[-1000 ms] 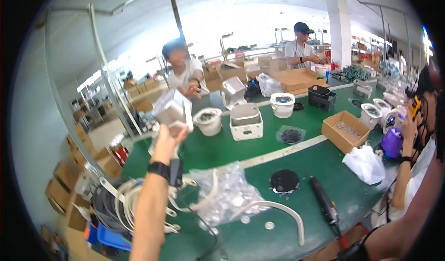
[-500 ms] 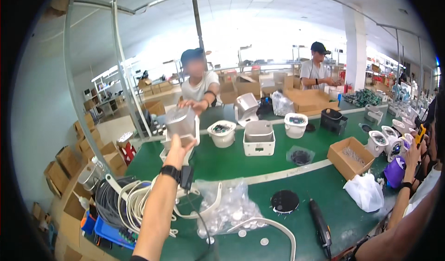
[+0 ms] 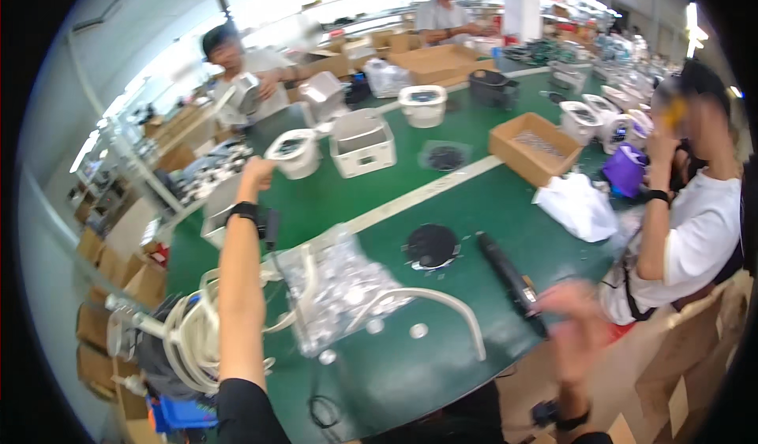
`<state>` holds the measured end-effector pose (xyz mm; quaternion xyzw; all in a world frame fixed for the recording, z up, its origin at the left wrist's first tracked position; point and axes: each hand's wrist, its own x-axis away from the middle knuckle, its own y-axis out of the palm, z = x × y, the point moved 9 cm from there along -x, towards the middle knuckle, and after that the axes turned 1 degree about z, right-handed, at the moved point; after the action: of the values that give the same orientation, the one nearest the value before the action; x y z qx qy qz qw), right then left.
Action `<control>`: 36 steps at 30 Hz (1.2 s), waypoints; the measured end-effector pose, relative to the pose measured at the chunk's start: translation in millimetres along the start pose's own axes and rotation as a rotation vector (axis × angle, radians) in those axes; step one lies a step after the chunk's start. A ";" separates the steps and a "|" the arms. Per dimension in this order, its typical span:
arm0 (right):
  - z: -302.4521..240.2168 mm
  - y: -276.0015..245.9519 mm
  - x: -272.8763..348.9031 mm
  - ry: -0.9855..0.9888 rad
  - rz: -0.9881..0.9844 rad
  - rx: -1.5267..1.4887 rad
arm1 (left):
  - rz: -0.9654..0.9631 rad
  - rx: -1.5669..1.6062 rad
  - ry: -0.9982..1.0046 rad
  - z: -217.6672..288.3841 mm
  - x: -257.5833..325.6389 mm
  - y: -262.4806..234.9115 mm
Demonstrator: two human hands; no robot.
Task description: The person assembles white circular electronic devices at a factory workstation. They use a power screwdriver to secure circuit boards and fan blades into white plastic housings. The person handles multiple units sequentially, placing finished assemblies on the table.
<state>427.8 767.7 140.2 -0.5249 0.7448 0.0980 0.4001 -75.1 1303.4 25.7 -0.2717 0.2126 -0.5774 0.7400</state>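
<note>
White tub [image 3: 300,165] w/ dark pcs [image 3: 292,142] inside, nr L hand [image 3: 257,174].

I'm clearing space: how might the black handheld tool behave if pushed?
The black tool would likely stay stiff, its straight body looking rigid. It may roll, since the barrel looks rounded. It could slide off the green table, as its lower end lies near the edge.

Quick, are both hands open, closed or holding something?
Left hand: looks closed, nothing visible in it.
Right hand: blurred, near the black tool; open or closed can't be told.
</note>
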 end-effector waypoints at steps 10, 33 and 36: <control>85.1 79.1 96.4 0.234 -0.370 0.325 | -0.013 1.072 -0.072 -133.9 -175.9 49.4; 104.3 -7.5 24.9 0.350 -0.495 0.484 | 0.192 0.391 0.397 43.1 596.4 -158.8; 110.8 2.6 56.8 0.189 -0.266 0.735 | 0.056 0.741 0.050 2.8 635.5 -56.6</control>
<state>472.8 791.5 26.5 -0.4453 0.6892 -0.2764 0.5003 39.1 676.9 63.9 0.0348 0.0147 -0.6013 0.7981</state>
